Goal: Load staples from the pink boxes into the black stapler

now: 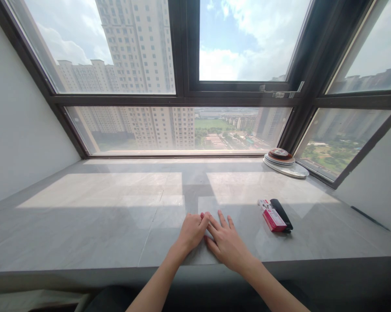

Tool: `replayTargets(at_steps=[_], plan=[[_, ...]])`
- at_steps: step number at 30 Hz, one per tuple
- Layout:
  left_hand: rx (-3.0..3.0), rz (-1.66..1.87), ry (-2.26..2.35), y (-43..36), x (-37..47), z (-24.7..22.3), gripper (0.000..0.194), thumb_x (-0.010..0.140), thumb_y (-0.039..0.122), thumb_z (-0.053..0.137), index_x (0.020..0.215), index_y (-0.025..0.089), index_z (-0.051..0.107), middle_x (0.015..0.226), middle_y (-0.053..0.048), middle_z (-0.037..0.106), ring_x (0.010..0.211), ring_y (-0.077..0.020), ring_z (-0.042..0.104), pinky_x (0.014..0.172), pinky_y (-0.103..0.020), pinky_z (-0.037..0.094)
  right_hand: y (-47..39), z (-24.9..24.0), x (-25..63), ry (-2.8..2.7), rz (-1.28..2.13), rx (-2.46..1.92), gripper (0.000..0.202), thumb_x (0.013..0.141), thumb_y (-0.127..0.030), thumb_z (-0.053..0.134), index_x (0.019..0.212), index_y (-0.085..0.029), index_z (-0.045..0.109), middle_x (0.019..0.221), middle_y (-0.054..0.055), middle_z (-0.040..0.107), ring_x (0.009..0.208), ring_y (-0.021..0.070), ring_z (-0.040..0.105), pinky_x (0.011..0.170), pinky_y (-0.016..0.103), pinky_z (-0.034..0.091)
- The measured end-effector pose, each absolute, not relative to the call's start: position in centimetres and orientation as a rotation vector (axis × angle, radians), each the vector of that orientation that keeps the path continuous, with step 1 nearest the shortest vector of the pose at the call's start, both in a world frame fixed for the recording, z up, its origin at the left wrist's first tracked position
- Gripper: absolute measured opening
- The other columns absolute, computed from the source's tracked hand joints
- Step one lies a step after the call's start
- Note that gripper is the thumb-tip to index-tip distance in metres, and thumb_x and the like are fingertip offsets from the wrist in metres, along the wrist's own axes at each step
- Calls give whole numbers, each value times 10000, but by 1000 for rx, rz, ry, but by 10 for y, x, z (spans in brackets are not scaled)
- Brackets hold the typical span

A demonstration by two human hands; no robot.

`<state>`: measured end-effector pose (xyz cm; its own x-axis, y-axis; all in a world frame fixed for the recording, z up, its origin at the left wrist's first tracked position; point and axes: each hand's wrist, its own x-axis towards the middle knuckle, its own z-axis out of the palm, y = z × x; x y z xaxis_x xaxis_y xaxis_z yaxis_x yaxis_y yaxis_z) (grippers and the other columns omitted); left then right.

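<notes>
My left hand (193, 230) rests near the front edge of the grey stone sill, its fingers curled closed. Its thumb and forefinger meet the index fingertip area of my right hand (226, 240), which lies palm down with its fingers spread. A small reddish spot shows where the two hands touch; I cannot make out whether it is a nail or a small object. To the right of my hands lie a pink and white box (274, 220), a smaller white and red box (264, 204) and a black stapler-like object (281, 214), all close together.
A stack of plates (281, 160) stands in the sill's back right corner. Dark window frames (179, 100) rise behind the stone sill (111, 225). A thin dark strip (369, 217) lies along the right wall. White walls bound both sides.
</notes>
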<state>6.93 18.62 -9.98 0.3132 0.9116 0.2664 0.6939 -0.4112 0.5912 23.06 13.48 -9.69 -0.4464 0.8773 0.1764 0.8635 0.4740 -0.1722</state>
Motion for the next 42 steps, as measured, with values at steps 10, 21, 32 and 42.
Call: replayTargets(at_steps=[10, 21, 32, 42], plan=[[2251, 739, 1332, 183, 59, -96, 640, 1075, 354, 93, 791, 199, 646, 793, -33, 692, 774, -179, 602, 867, -329, 402, 136, -99, 233, -2439, 153, -1511, 650, 1031, -495, 354, 1618, -380, 98, 1657, -58, 229, 1546, 342, 98, 1216, 586, 155], [2466, 619, 1798, 136, 23, -117, 573, 1004, 510, 394, 1553, 348, 353, 1647, -8, 285, 1529, -323, 176, 1218, -561, 149, 134, -81, 241, -2221, 318, -1529, 500, 1019, -534, 351, 1367, -307, 630, 1347, 55, 644, 1222, 269, 573, 1011, 378, 443], [2474, 593, 1834, 137, 25, -120, 574, 1010, 523, 361, 1550, 330, 369, 1650, -9, 272, 1538, -315, 158, 1222, -567, 151, 178, -64, 468, -1433, 400, -2104, 585, 864, -659, 495, 1129, -199, 741, 796, 90, 711, 739, 254, 639, 696, 343, 454], [2263, 747, 1781, 139, 27, -109, 511, 1038, 547, 319, 1461, 320, 493, 1535, -27, 482, 1463, -276, 339, 1202, -494, 203, 171, -88, 325, -1648, 696, -1708, 624, 930, -697, 385, 890, -188, 744, 828, 42, 728, 769, 215, 646, 663, 267, 442]])
